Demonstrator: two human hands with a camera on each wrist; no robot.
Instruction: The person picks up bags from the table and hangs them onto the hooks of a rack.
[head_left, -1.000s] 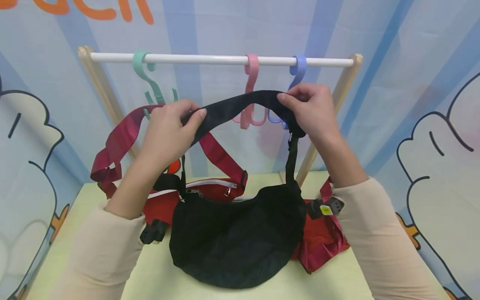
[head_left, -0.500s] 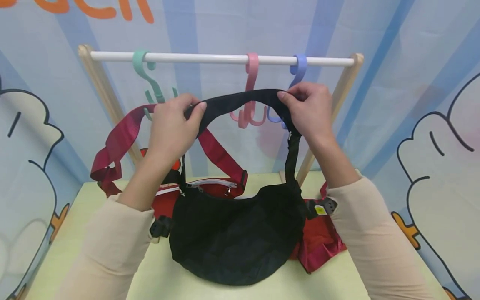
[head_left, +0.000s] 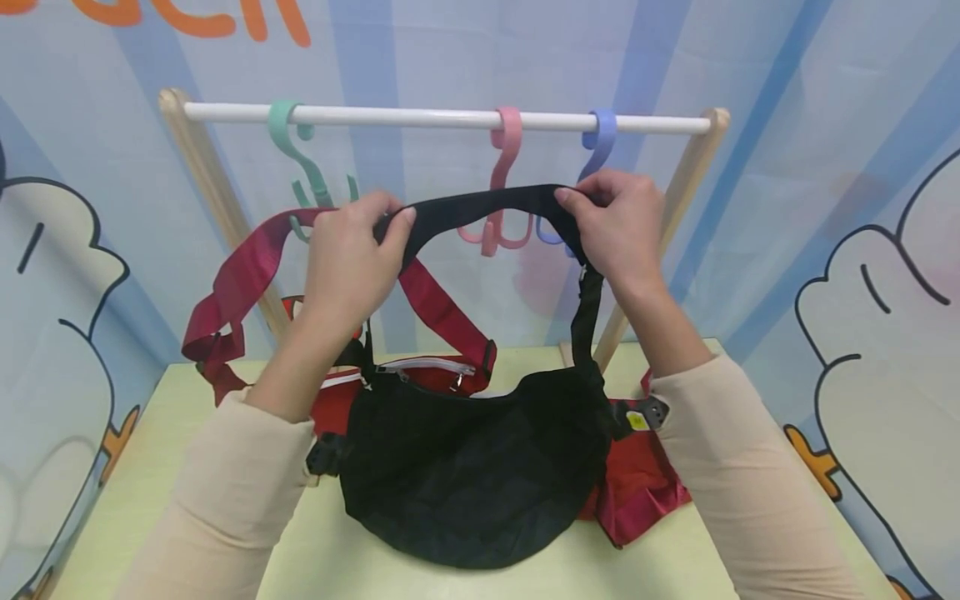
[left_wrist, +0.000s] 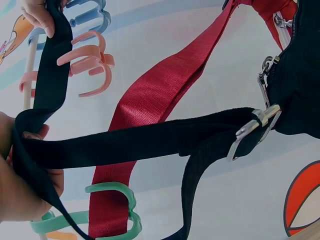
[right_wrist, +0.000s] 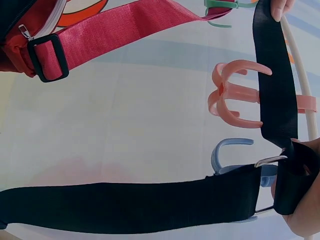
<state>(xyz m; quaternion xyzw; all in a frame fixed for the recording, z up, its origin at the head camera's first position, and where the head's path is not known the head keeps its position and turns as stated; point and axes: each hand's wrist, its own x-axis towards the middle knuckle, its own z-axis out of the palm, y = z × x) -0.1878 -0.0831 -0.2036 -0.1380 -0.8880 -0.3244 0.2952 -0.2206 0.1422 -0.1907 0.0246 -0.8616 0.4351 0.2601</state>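
A black crescent-shaped bag [head_left: 480, 475] hangs upright by its wide black strap [head_left: 480, 204], just over or touching the table; I cannot tell which. My left hand [head_left: 352, 250] pinches the strap on the left, thumb on the near side. On the right, my right hand [head_left: 622, 229] grips it near a metal buckle [right_wrist: 272, 161]. Between the hands the strap runs nearly level in front of the pink hook [head_left: 506, 158]. A green hook [head_left: 300, 154] behind my left hand carries a dark red strap [head_left: 247, 258]. The blue hook [head_left: 597, 146] is partly hidden behind my right hand.
A white rod [head_left: 420, 117] on wooden posts [head_left: 693, 162] bears the hooks. Behind the black bag lies a red bag [head_left: 442, 377] with a white zip, and more red fabric [head_left: 637, 483] shows at right. Everything stands on a pale yellow table [head_left: 187, 442] before a printed backdrop.
My left hand has shifted slightly right and up, and the strap between my hands has become more level. The black bag has risen very slightly. My right hand has barely moved.
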